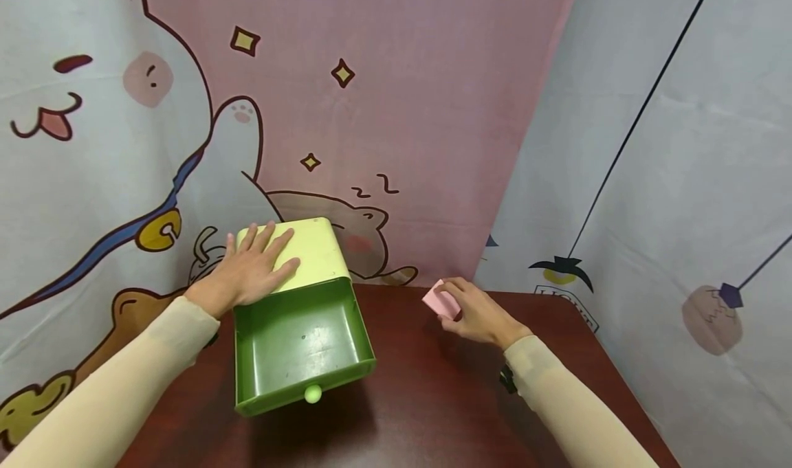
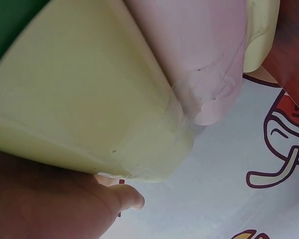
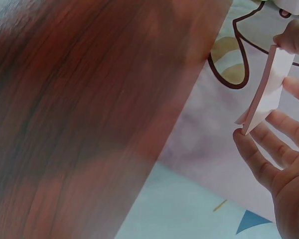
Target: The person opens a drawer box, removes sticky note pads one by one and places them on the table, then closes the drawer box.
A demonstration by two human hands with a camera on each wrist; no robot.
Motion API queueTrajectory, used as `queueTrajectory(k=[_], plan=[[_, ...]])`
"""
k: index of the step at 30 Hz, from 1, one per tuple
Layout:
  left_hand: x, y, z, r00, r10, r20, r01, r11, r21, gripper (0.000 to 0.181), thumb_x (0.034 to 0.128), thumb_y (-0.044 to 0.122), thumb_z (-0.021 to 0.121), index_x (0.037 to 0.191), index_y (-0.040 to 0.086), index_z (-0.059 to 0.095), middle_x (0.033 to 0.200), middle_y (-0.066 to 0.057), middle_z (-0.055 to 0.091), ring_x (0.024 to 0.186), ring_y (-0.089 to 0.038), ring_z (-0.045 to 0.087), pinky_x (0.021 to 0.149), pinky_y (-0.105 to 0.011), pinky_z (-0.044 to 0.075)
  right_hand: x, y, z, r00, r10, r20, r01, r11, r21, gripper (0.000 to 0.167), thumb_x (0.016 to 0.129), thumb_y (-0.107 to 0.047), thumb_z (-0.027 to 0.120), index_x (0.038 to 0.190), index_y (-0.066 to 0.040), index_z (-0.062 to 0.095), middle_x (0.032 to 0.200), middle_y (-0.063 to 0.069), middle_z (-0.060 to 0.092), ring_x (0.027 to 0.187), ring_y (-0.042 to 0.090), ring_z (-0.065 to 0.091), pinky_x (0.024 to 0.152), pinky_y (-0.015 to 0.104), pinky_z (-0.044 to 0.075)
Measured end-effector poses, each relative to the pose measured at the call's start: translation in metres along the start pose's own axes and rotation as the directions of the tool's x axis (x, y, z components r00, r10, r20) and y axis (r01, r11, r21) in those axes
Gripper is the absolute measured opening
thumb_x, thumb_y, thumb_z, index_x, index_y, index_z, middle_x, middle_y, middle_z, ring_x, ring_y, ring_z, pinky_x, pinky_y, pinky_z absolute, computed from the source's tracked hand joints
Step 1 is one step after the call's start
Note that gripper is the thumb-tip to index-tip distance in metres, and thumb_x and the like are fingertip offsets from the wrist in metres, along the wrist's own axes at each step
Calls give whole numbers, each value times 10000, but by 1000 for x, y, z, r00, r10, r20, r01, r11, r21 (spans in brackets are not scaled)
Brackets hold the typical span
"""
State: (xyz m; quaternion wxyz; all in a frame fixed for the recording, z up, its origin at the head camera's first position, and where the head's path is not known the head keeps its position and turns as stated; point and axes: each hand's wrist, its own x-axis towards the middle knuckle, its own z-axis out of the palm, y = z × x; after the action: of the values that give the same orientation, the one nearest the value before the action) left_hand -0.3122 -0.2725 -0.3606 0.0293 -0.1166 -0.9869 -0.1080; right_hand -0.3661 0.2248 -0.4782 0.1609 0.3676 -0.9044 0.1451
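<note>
Touching a chest (image 1: pixel 322 248) with the left hand (image 1: pixel 254 269), pinching a pad (image 1: pixel 441 302) with the right hand (image 1: pixel 476 313).
A printed cloth (image 1: pixel 433 110) hangs behind the dark red surface (image 1: pixel 421 385), on which the chest stands at left, near the cloth, its top pale yellow. Its green drawer (image 1: pixel 303 344) is pulled well out, the bare floor of it showing. The hands are well apart: the left lies over the yellow top, fingers spread; the right is clamped on the pink pad, thumb against fingers, right of the chest and near the surface's far edge. A round, light green knob (image 1: pixel 313 394) sits on the drawer's front.
</note>
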Motion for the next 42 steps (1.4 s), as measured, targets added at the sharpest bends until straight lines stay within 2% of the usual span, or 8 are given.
queueTrajectory(k=[8, 18, 29, 33, 36, 37, 39, 42], plan=[[-2, -1, -1, 1000, -3, 0, 3, 1000, -2, 883, 1202, 740, 278, 1902, 220, 137, 1964, -263, -16, 1792, -630, -55, 1355, -912, -103, -4, 11, 1, 997, 77, 13, -77, 997, -3, 542, 958, -238, 898, 1445, -64, 732, 1498, 216, 739, 1307, 384, 756, 1065, 550, 674], [-4, -1, -1, 1000, -6, 1, 6, 1000, -6, 881, 1204, 735, 284, 1901, 216, 140, 1963, -265, -18, 1790, -630, -68, 1351, -913, -109, -12, 22, 4, 978, 204, 55, -204, 979, 6, 535, 979, -263, 884, 1459, -87, 723, 1453, 179, 743, 1117, 270, 708, 945, 461, 640], [-1, -1, 0, 1000, -4, 7, 4, 1000, -2, 890, 1200, 751, 266, 1902, 220, 131, 1962, -266, -20, 1793, -630, -55, 1353, -911, -108, -18, 36, 10, 932, 348, 99, -350, 937, 1, 582, 1012, -292, 866, 1513, -52, 693, 1482, 245, 721, 1047, 298, 715, 918, 492, 666], [-1, 0, 0, 1000, -7, 7, 7, 1000, -2, 889, 1200, 749, 265, 1902, 220, 130, 1962, -267, -23, 1793, -628, -60, 1354, -911, -110, -17, 41, 13, 919, 380, 107, -382, 924, -5, 609, 1003, -319, 884, 1508, -35, 693, 1477, 258, 716, 1048, 323, 722, 938, 539, 663], [-1, 0, -1, 1000, -4, 4, 4, 1000, -1, 890, 1199, 749, 265, 1902, 217, 136, 1961, -270, -14, 1792, -630, -56, 1354, -911, -107, -19, 55, 19, 914, 390, 109, -393, 920, 3, 637, 994, -407, 887, 1488, -49, 706, 1474, 279, 696, 1020, 347, 721, 912, 568, 662], [-1, 1, -1, 1000, -3, 3, 3, 1000, 0, 889, 1200, 747, 266, 1901, 216, 138, 1961, -271, -11, 1792, -630, -53, 1355, -911, -106, -23, 70, 30, 926, 367, 93, -370, 929, 16, 650, 1007, -480, 865, 1489, -74, 709, 1482, 266, 689, 1013, 332, 716, 911, 530, 664], [-1, 1, -1, 1000, 0, 0, 0, 1000, 0, 886, 1201, 742, 269, 1901, 214, 144, 1960, -275, 0, 1793, -632, -44, 1355, -912, -103, -24, 79, 33, 922, 375, 102, -378, 926, 14, 656, 1009, -520, 850, 1476, -80, 713, 1485, 281, 670, 1008, 349, 712, 913, 546, 667], [-1, 1, -1, 1000, 1, 0, -1, 1000, 0, 883, 1203, 735, 272, 1900, 210, 145, 1959, -278, -1, 1791, -635, -43, 1353, -913, -104, -24, 78, 33, 917, 385, 104, -386, 922, -3, 631, 1007, -488, 850, 1442, -49, 721, 1445, 284, 671, 969, 349, 705, 889, 552, 670]])
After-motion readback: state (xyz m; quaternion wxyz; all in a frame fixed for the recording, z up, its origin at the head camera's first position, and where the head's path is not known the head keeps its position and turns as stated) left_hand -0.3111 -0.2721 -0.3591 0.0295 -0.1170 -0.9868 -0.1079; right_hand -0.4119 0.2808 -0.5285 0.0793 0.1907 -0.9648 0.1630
